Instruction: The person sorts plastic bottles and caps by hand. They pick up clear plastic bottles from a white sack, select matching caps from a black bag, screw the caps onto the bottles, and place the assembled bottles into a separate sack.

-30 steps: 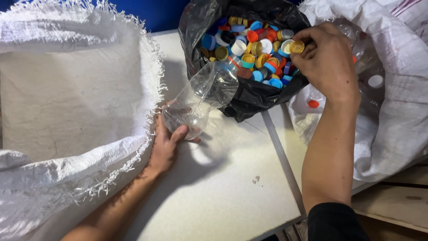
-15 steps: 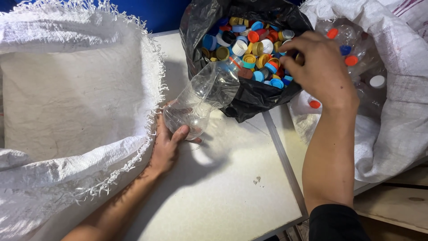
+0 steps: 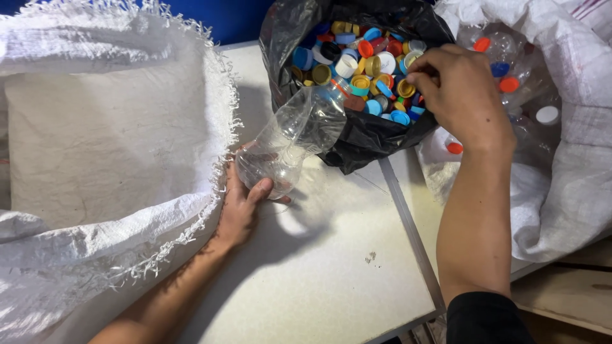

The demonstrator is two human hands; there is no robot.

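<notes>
Left grip: the left hand [image 3: 245, 207] is wrapped around the base of a clear, crumpled plastic bottle [image 3: 293, 137], fingers closed on it; the bottle tilts with its neck toward the black plastic bag [image 3: 363, 137].
Right grip: the right hand [image 3: 462, 95] hangs over the bag's mouth with fingertips pinched together among the loose bottle caps of many colours [image 3: 363, 67]; whether a cap sits between them I cannot tell.
Doing it well: hold the bottle low and firm so the neck stays steady, and let caps go right above the pile.
Surface: pale, scuffed tabletop [image 3: 331, 274] with a seam.
Room: white woven sack [image 3: 95, 146] open left; another sack of capped bottles [image 3: 561, 159] right; blue wall [image 3: 236, 19] behind.
</notes>
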